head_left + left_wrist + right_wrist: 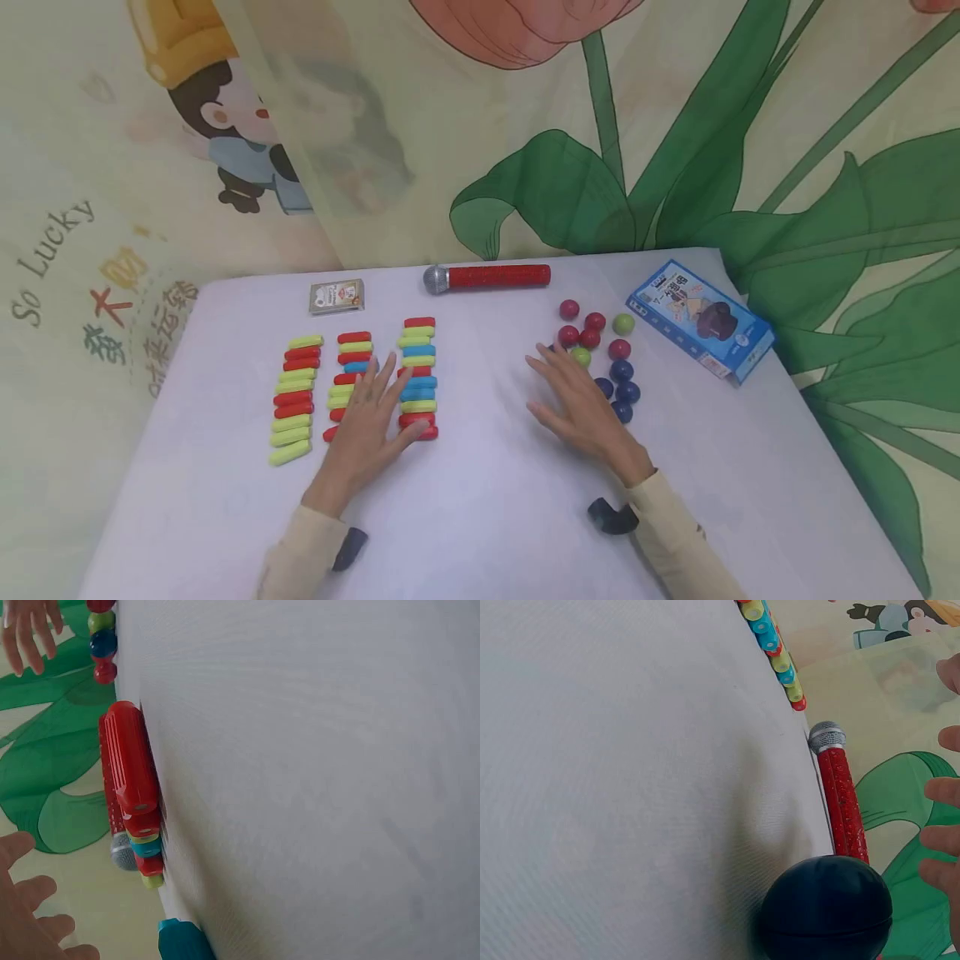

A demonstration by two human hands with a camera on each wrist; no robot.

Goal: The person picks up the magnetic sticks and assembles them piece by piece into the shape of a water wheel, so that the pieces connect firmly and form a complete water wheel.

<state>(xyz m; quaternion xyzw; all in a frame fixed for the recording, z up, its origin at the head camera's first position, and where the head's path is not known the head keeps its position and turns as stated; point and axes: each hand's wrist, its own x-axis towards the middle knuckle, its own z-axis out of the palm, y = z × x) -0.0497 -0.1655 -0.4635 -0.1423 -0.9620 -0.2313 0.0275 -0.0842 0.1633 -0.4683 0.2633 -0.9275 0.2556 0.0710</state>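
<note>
My left hand (363, 433) hovers over the middle and right columns of short plastic bars, fingers spread and gripping nothing; it hides part of the middle column. The bars are red, yellow-green and blue; the left column (293, 408) has only red and yellow-green ones. Close up in the left wrist view, a red bar (133, 757) looks ribbed. To the right, my right hand (581, 408) reaches beside small balls with its fingers apart, covering some of them. Red balls (590, 338), green balls (623, 324) and dark blue balls (627, 392) lie there. One dark ball (829, 907) looms large in the right wrist view.
A red microphone (498, 277) with a silver head lies along the back edge of the white table (480, 517). Left of it is a small card box (337, 296). A blue printed box (701, 321) lies at the back right. A patterned curtain (405, 167) hangs behind.
</note>
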